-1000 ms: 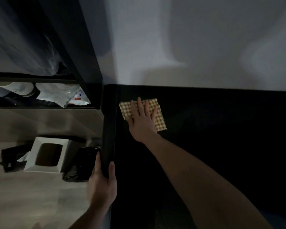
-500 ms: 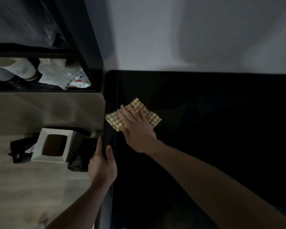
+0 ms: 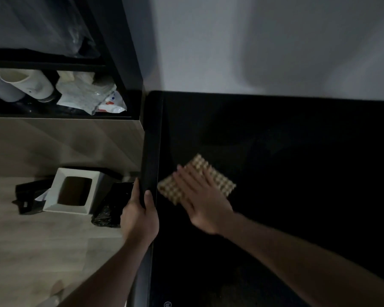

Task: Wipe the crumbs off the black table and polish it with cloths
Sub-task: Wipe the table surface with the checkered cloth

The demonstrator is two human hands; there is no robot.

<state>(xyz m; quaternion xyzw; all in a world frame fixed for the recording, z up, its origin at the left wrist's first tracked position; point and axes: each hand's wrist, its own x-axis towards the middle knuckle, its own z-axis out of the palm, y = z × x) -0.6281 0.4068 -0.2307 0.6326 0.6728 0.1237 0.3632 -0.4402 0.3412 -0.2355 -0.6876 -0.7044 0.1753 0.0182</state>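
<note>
The checked cloth (image 3: 211, 178) lay flat on the black table (image 3: 297, 162), close to the table's left edge and well short of its far edge by the wall (image 3: 264, 41). The right hand (image 3: 205, 201) was spread over the cloth, palm down and fingers extended and slightly fanned, pressing it to the surface rather than gripping it; the fingers looked blurred, so the hand was likely in mid-stroke. Its forearm ran in from the lower right across the table.

The left hand (image 3: 140, 218) was curled around the table's left edge just beside the cloth, thumb on top and fingers wrapped over the side, apparently bracing.

Off the table's left edge, on the floor below, stood a white bin (image 3: 74, 191) with a dark bag (image 3: 108, 214) beside it. A dark shelf unit (image 3: 60, 94) holding a white cup (image 3: 23, 84) and crumpled plastic packets (image 3: 89, 96) stood beyond the table's far left corner.

The risk, as I judge it, lay in the cloth being so near that left edge: a stroke carried further would push crumbs over onto the floor instead of into the bin, or run the cloth against the bracing thumb and bunch it. In such dim light on a black surface no crumbs were visible at all, so patches could easily be missed.
</note>
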